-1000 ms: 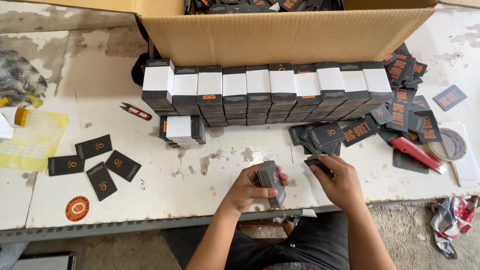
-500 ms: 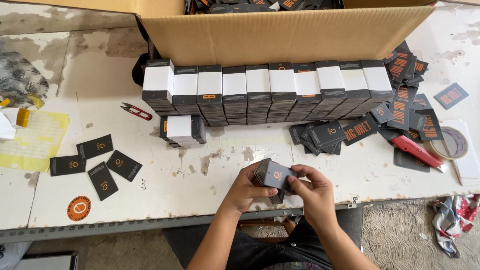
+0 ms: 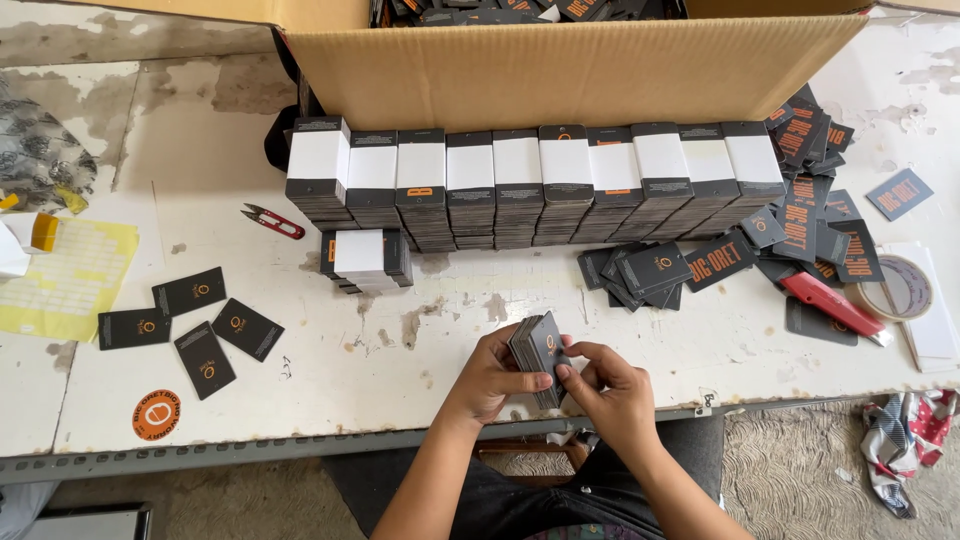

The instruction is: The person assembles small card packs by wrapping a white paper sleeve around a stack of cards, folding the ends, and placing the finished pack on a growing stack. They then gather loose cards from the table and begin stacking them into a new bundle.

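Cardboard box (image 3: pixel 560 70), open and brown, is seen at the back of the white worktable (image 3: pixel 330 370), with dark tags heaped inside. Before it a long row of banded tag bundles (image 3: pixel 540 185) is stacked, each wrapped in a white paper strip, and one lone bundle (image 3: pixel 365 257) is set in front. Loose tags (image 3: pixel 800 220) are scattered at the right, beside a red utility knife (image 3: pixel 830 303) and a roll of tape (image 3: pixel 897 290). Four single tags (image 3: pixel 190 320) and red thread snips (image 3: pixel 272 221) lie at the left. A small stack of tags (image 3: pixel 537 350) is held just above the table's near edge: the left hand (image 3: pixel 490 375) is closed round its side, and the right hand (image 3: pixel 610 385) is pinched narrowly on its lower corner. To be squared well, the stack would best be gripped firmly and its edges tapped level, so that no tag slips out.
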